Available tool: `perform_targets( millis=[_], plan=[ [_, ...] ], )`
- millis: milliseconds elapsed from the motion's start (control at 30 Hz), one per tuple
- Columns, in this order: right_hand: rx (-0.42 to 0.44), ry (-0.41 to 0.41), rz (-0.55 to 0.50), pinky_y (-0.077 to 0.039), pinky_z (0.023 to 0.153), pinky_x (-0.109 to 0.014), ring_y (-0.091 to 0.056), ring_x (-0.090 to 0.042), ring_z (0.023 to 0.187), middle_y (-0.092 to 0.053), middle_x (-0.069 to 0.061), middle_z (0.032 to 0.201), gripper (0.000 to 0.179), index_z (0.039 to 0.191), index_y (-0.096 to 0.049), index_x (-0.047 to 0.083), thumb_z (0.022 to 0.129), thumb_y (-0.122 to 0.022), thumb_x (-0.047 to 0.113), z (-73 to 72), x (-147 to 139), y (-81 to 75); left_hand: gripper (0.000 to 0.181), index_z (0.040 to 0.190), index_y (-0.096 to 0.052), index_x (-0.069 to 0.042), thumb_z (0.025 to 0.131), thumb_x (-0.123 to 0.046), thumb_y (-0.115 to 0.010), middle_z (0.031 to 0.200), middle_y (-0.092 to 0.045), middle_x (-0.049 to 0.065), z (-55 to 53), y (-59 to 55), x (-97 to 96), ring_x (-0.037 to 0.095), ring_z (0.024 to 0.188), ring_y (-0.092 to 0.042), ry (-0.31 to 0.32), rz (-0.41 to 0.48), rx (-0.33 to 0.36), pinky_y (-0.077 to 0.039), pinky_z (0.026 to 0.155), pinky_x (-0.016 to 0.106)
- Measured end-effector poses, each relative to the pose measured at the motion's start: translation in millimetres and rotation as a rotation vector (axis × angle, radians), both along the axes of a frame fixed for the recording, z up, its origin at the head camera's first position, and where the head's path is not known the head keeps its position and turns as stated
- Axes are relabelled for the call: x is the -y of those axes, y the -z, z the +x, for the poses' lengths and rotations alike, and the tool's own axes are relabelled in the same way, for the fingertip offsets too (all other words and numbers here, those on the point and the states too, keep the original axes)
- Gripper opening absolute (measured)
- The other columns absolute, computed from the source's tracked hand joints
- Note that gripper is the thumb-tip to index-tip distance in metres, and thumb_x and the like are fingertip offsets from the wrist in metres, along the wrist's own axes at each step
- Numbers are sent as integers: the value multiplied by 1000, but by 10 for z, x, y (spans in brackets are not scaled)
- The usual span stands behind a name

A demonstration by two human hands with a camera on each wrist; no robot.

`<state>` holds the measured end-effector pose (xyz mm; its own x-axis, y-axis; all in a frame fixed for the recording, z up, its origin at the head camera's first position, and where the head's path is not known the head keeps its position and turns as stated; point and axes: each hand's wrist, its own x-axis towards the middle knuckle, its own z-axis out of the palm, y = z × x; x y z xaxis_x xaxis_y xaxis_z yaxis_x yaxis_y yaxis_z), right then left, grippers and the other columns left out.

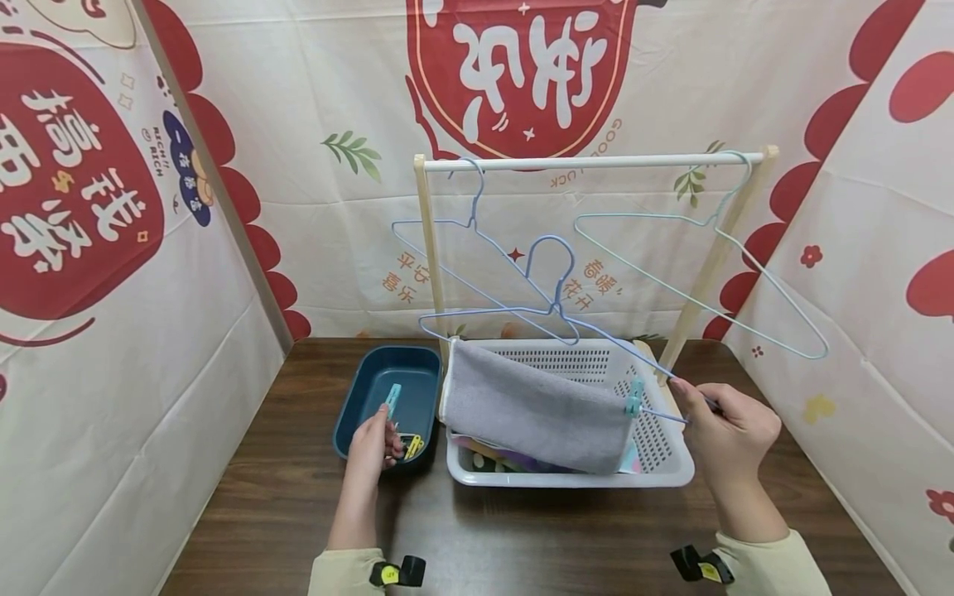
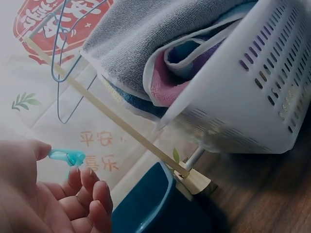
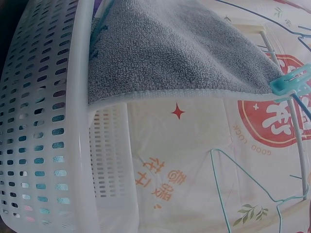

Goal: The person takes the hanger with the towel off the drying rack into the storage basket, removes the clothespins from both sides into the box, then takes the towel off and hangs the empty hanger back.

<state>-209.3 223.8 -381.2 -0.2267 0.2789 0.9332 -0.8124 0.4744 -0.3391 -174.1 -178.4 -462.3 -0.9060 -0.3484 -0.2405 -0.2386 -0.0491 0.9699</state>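
Observation:
My left hand [image 1: 370, 443] pinches a teal clothespin [image 1: 393, 399] between thumb and index finger, above the dark blue bin [image 1: 344, 414]; its other fingers curl loosely in the left wrist view. My right hand [image 1: 734, 426] grips the right end of a blue clothes hanger [image 1: 555, 308], hook upward, over the basket. A grey towel [image 1: 532, 406] lies across the white basket [image 1: 566, 480], its right corner clipped to the hanger's lower bar by another teal clothespin [image 1: 634, 397]. In the right wrist view that towel [image 3: 184, 53] slopes from the basket rim to the clothespin [image 3: 291, 80].
Behind the basket stands a rack with a white rod [image 1: 596, 161]. From it hang another blue hanger [image 1: 474, 222] and a mint hanger [image 1: 708, 222]. Yellow clothespins [image 1: 413, 447] lie in the bin. Folded cloths, one pink [image 2: 167, 87], fill the basket. Printed cloth walls surround the wooden table [image 1: 253, 513].

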Motion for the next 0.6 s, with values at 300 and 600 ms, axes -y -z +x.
perform_targets(
  millis=[300,600],
  plan=[
    [5,16,13,-25,53,-9,-35,1,48,-47,-3,45,48,52,-60,-8,77,-84,25,-3,-7,3,41,90,-52,-2,103,-39,-40,61,-57,4,-33,70,-2,14,52,-54,10,-4,12,-45,51,28],
    [-26,-4,-4,-25,52,-8,-34,1,47,-45,-3,44,52,50,-57,-9,77,-84,27,38,37,-51,36,92,-53,1,104,-32,-41,63,-57,5,-35,-16,-83,15,55,-54,0,-9,-31,-45,52,27]
  ],
)
